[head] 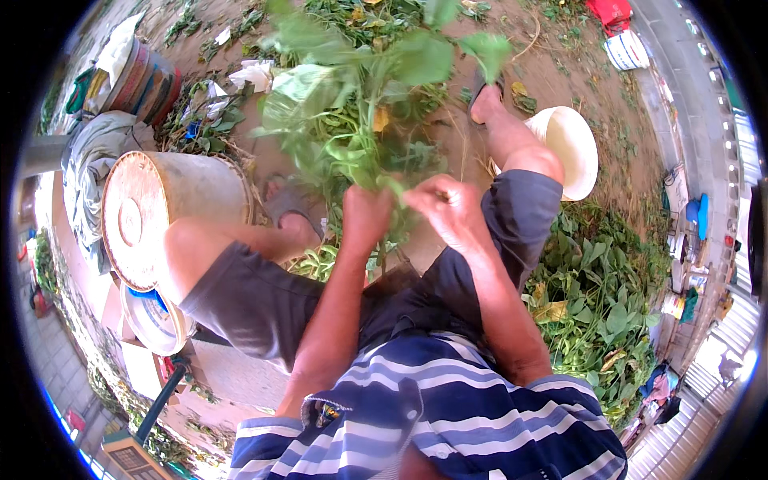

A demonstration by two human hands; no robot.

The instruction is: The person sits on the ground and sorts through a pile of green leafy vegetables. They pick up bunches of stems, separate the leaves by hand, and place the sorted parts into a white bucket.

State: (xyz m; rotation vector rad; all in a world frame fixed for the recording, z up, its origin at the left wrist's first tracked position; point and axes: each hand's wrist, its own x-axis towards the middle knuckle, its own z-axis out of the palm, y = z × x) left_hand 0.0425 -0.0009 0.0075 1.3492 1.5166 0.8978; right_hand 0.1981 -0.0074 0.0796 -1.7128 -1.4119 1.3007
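Note:
My left hand is closed around the stem of a leafy bean plant, held up between my knees. Green pods hang in a cluster just above that fist, and the upper leaves are blurred. Beside it, my right hand has thumb and fingers pinched together on a green pod close to the stem. More loose pods are visible low between my legs, partly hidden by my left arm.
An upturned, stained bucket stands by my left knee. A white bucket lies tipped beyond my right knee. Heaped bean plants cover the ground at my right. Stacked containers stand at the far left; a white pail is far right.

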